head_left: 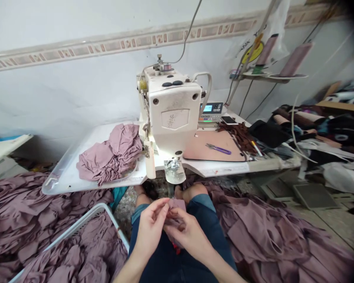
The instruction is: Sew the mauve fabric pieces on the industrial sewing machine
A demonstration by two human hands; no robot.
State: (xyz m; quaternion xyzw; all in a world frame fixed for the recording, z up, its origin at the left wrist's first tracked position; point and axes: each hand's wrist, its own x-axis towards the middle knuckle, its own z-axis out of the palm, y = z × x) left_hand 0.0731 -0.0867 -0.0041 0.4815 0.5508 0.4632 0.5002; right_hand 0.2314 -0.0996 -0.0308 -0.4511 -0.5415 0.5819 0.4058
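Over my lap, my left hand (153, 222) and my right hand (186, 230) hold a small piece of mauve fabric (177, 204) between them. The fingers of both hands are pinched on it, close together. Part of the cloth hangs below the hands, and its full shape is hidden by them. Just beyond the hands is the narrow metal work plate (175, 176) of a white sewing machine (174, 114). A gathered mauve garment piece (110, 153) lies on the table left of the machine.
Purple thread snips (221, 149) lie on a tan mat (206, 139) at the right. Thread cones (296, 59) stand behind. A light-blue basket (102, 206) of mauve cloth sits at lower left. More mauve fabric (271, 232) is heaped at lower right.
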